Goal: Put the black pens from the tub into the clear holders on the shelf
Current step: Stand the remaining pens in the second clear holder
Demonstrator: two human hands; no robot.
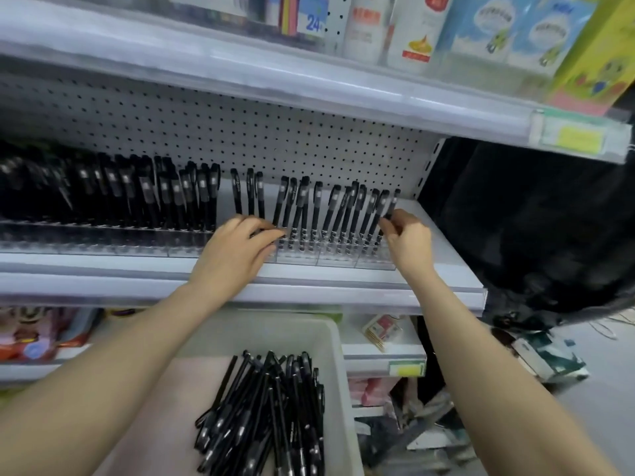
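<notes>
the right hand (409, 242) is curled, its thumb and fingertips pinching the lower barrel of a slim black capped pen (390, 209) that stands tilted at the right end of the row of clear plastic holders (330, 259) on the white metal shelf (443, 259). the left hand (237, 247) rests at the holders' front edge, fingers lightly bent toward the standing black pens (302, 207); whether it has hold of one cannot be told. behind them is a white pegboard back panel (240, 132). below, a loose pile of black pens (275, 420) lies in the white plastic tub (338, 359), between the forearms.
</notes>
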